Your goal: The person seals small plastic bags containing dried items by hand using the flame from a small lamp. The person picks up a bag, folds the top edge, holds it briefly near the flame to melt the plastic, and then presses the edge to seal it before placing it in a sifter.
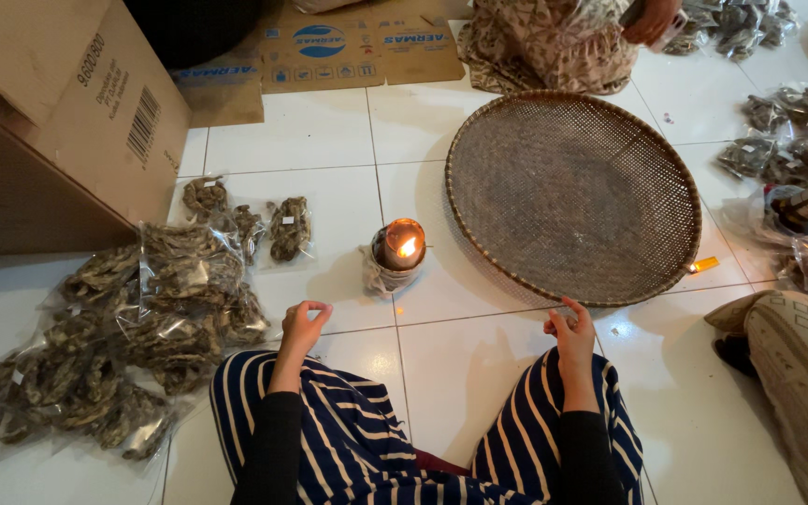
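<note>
Head view: candle (398, 246) between, beyond both hands.

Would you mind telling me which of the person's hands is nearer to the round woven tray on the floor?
Right. The right hand is at the woven tray's near rim, seemingly just touching it. The left hand rests on the knee, beyond the lit candle.
</note>
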